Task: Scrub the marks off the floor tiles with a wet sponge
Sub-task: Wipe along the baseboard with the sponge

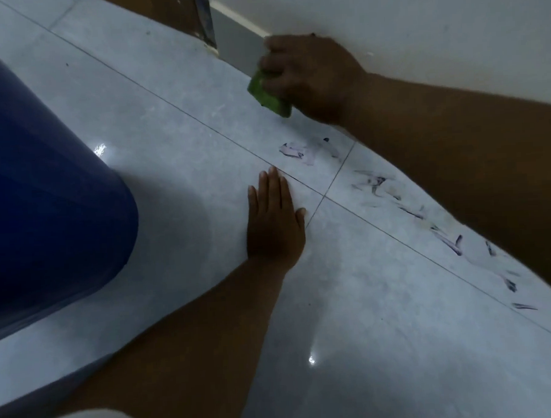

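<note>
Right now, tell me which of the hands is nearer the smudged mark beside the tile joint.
Left. The left hand lies flat on the floor just below the smudged mark. The right hand grips the green sponge farther up by the wall.

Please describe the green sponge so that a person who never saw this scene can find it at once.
Follow the white wall down to where it meets the pale floor tiles. There the right hand grips the sponge, the only green thing in view.
</note>
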The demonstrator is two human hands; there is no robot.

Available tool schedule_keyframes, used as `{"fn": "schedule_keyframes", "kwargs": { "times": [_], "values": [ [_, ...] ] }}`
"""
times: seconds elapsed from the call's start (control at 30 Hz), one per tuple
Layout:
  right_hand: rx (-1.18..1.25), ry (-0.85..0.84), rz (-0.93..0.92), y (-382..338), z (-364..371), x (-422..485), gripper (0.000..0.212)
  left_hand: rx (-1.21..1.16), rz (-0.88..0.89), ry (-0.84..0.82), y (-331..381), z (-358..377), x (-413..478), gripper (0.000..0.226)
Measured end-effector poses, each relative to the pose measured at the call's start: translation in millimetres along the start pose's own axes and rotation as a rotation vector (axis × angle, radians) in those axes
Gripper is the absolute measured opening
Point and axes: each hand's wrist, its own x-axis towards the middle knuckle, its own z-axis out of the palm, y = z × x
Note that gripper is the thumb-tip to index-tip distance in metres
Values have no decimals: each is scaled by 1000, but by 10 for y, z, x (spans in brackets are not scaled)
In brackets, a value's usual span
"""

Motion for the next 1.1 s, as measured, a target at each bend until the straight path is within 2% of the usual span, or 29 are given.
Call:
{"fn": "schedule_keyframes", "kwargs": {
  "times": [0.1, 0.17, 0.2, 0.27, 0.4, 0.5, 0.6, 0.67, 0.73, 0.87, 0.97, 1.1],
  "values": [
    [-294, -133, -57, -3, 294, -124, 32, 22, 11, 34, 2, 28, -15, 69],
    [-272, -177, -51, -80, 541, -345, 40, 33, 12, 43, -8, 34, -13, 70],
    [-308, -129, -24, -109, 653, -455, 48, 32, 14, 43, -9, 30, -16, 70],
    [-272, -137, 12, -135, 691, -710, 57, 13, 22, 42, -14, 21, -26, 69],
    [-262, -143, -106, 14, 508, -1289, 42, 4, 33, 49, -12, 11, -24, 70],
    [-216, -189, -230, 184, 300, -1436, 47, 29, 25, 32, 2, -5, -19, 71],
    [-257, -32, -269, 262, 120, -1099, 45, 26, 14, 30, 14, -12, -11, 71],
    [-321, 146, -234, 251, 36, -685, 38, 25, 13, 41, 17, -6, -18, 71],
    [-394, 232, -183, 163, -62, -216, 40, 23, 15, 47, 10, 0, -15, 71],
    [-399, -20, -140, -82, 138, 187, 52, 14, 14, 48, 5, 4, -8, 71],
    [-347, -66, -148, -111, 548, -201, 32, 13, 17, 71, 8, 11, -10, 71],
    [-366, -190, -79, 10, 629, -1040, 49, 15, 19, 59, 17, 4, -9, 71]
  ]
}}
